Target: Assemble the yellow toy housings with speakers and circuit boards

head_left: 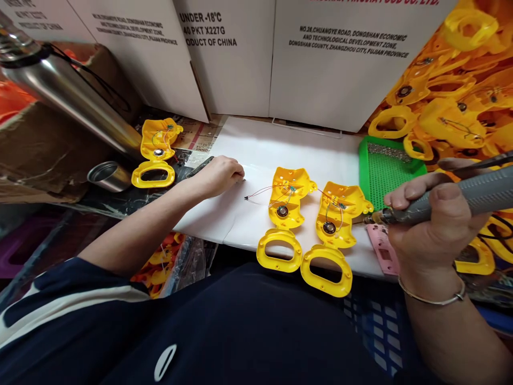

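My right hand [436, 230] is wrapped round a grey electric screwdriver [468, 195]. Its tip points left, close to the edge of a yellow plastic shell half [340, 227] with wires, a round speaker and a handle loop. Beside that lies a similar yellow shell half [294, 218], open side up, its thin red wires [260, 189] trailing left over the white surface. My left hand [220, 175] is left of these wires, apart from them, with fingers pinched low over the white sheet [240, 224]. What they hold, if anything, is too small to name.
A green tray [364, 166] of small screws stands right of centre, near a pink piece [382, 248]. Yellow shells [452, 123] pile up at right. Another shell [154, 140], a metal cup [110, 176] and a steel flask [80, 91] are left. White cartons [232, 75] stand behind.
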`<action>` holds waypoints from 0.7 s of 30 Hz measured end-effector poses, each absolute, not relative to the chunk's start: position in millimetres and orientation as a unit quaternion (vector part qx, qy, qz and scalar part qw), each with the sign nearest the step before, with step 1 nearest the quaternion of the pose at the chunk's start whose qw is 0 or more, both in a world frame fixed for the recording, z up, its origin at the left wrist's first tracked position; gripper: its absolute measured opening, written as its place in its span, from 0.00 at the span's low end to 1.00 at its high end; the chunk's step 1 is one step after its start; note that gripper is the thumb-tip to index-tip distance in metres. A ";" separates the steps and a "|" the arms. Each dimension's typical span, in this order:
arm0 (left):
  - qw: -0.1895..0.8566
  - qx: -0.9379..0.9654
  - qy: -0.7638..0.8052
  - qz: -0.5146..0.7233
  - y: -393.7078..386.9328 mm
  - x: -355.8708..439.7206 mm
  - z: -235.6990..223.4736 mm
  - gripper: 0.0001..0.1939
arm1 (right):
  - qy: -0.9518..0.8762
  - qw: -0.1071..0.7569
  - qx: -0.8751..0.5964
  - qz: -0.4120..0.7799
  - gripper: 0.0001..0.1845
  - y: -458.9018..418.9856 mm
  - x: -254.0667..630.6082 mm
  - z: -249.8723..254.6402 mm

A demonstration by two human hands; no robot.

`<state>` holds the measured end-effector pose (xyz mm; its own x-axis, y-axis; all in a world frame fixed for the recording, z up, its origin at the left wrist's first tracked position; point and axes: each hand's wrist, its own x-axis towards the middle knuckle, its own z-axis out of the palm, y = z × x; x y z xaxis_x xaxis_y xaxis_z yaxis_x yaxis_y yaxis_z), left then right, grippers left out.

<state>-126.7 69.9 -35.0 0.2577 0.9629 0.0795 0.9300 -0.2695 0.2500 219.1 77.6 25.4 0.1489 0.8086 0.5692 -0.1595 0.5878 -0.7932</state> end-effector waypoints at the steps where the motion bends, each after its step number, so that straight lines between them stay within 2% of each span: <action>1: 0.079 0.787 0.601 0.112 69.4 -126.9 -35.1 0.14 | -0.551 0.698 -0.295 0.348 0.17 77.3 219.2 25.4; 4: 0.084 0.774 0.612 0.140 66.5 -126.8 -33.8 0.12 | -0.557 0.692 -0.294 0.352 0.16 76.4 219.3 25.2; 8: 0.124 0.735 0.620 0.244 59.6 -123.5 -30.0 0.12 | -0.563 0.692 -0.290 0.347 0.08 76.4 218.0 26.0; 13: 0.222 0.670 0.631 0.321 52.2 -121.4 -32.9 0.12 | -0.563 0.696 -0.270 0.355 0.15 76.7 216.2 27.5; 16: 0.250 0.653 0.635 0.329 50.5 -123.2 -38.1 0.09 | -0.560 0.695 -0.278 0.355 0.15 75.5 215.8 26.2; 21: 0.369 0.563 0.613 0.414 47.4 -119.1 -39.6 0.11 | -0.552 0.696 -0.292 0.354 0.16 74.2 213.6 26.3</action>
<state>-119.1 47.4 -39.6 -0.0932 0.9955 0.0140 0.3847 0.0231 0.9227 213.6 74.2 26.3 0.1401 0.8148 0.5626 -0.1704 0.5795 -0.7969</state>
